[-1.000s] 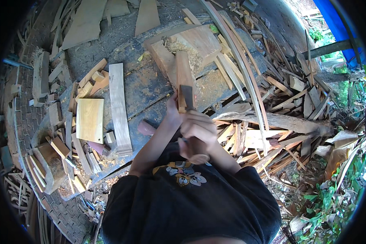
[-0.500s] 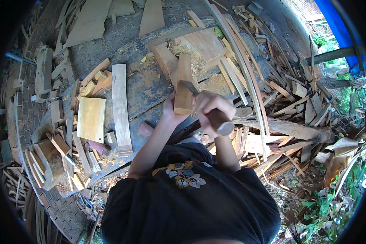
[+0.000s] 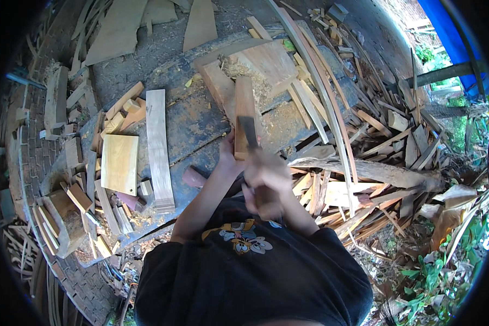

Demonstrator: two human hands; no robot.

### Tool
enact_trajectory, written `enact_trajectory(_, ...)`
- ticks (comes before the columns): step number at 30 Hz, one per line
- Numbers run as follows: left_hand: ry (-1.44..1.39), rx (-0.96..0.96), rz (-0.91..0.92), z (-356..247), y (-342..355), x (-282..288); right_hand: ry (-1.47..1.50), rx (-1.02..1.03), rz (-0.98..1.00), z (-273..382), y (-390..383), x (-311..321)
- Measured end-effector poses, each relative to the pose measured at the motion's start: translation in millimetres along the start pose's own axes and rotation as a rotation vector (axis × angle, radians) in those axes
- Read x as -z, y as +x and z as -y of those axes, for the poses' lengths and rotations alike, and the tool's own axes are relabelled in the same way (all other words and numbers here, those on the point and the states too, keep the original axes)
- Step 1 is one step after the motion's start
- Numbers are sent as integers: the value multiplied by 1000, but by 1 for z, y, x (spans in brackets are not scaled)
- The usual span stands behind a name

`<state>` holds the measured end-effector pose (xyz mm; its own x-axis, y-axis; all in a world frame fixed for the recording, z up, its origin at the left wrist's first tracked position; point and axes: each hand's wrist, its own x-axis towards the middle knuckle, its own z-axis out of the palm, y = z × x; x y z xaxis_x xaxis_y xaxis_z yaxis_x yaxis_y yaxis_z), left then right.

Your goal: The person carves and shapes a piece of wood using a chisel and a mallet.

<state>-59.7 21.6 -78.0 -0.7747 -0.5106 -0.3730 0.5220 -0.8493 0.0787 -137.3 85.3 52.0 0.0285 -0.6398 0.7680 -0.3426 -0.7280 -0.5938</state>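
On the worn, dark bench (image 3: 190,125) a narrow upright piece of wood (image 3: 245,108) stands in front of the person, gripped near its lower end by the left hand (image 3: 231,155), fingers wrapped around it. Just below, the right hand (image 3: 266,179) is blurred, closed around the handle of a dark-bladed chopping tool (image 3: 249,135) whose blade lies against the wood. Left of them lie a long pale plank (image 3: 158,146) and a square pale board (image 3: 119,164). Offcuts and curved strips (image 3: 331,108) pile up on the right.
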Motion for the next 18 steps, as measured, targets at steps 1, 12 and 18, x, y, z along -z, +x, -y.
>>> enact_trajectory(1, -41, 15, -64, 1, 3, -3, 84, 37, 5, 14, -3, 3)
enact_trajectory(12, 44, -31, -22, 3, 0, 4, 51, 72, 25, -3, -2, -3)
enact_trajectory(18, 63, 19, 110, 2, -2, 9, 48, 64, 103, -39, 5, -3)
